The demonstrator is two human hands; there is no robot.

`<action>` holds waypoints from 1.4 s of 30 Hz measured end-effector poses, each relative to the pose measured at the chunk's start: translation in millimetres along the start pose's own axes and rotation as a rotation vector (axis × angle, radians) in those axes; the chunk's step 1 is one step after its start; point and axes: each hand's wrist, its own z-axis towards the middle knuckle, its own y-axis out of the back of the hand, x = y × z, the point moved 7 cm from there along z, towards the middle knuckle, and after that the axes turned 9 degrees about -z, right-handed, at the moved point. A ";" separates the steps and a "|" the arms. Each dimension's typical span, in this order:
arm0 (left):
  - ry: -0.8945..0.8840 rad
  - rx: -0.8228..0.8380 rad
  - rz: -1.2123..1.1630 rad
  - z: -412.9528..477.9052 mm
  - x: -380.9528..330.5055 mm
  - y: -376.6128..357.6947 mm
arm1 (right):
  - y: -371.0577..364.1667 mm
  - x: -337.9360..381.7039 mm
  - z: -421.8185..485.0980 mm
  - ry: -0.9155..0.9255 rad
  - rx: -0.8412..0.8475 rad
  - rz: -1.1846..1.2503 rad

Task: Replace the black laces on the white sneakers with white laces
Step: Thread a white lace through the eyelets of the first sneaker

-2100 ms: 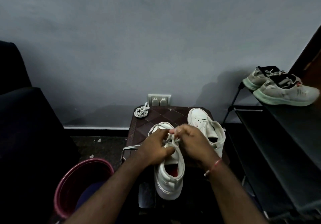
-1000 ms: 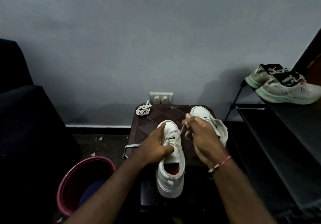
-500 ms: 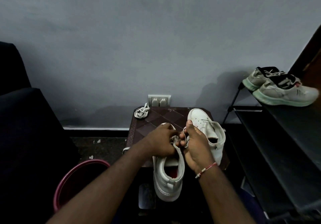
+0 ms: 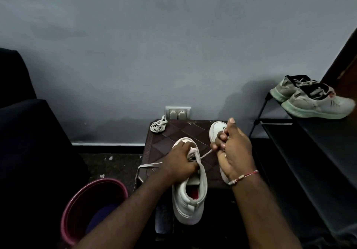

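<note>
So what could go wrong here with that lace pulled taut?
The near sneaker overhangs the table edge, steadied only by the left hand; a hard tug on the lace from the right hand may tip it off. Its free end dangles off the table's left side, so pulling could leave the ends uneven.

the near sneaker is showing smooth matt leather-like skin, the lace is looking like flat woven cloth, the stool is showing embossed brown plastic

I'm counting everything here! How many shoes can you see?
4. The near white sneaker, held by the left hand on the table; the far white sneaker behind the right hand; two grey shoes on the rack. More may hide in the dark.
</note>
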 end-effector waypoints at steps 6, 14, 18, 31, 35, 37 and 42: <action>-0.034 -0.039 -0.244 -12.5 13.3 6.6 | -4.3 1.1 -2.8 0.237 0.116 -0.730; -0.044 -0.210 0.068 -25.3 8.4 20.5 | -23.2 -26.5 -23.8 0.418 0.350 -1.531; 0.136 -0.144 0.068 -25.1 11.5 22.4 | -29.4 -32.5 -23.1 0.435 0.369 -1.678; 0.080 0.044 0.297 -21.7 0.6 25.9 | -11.6 -61.7 6.1 0.084 0.302 -1.392; 0.049 0.082 0.399 -23.3 -5.7 13.0 | -13.0 -61.8 4.8 0.093 0.249 -1.322; 0.071 0.045 0.430 -23.3 -10.1 11.4 | -11.9 -60.5 2.2 0.096 0.226 -1.283; 0.126 -0.063 0.322 -23.3 -4.7 20.7 | 8.4 -77.2 11.8 -0.042 0.085 -0.873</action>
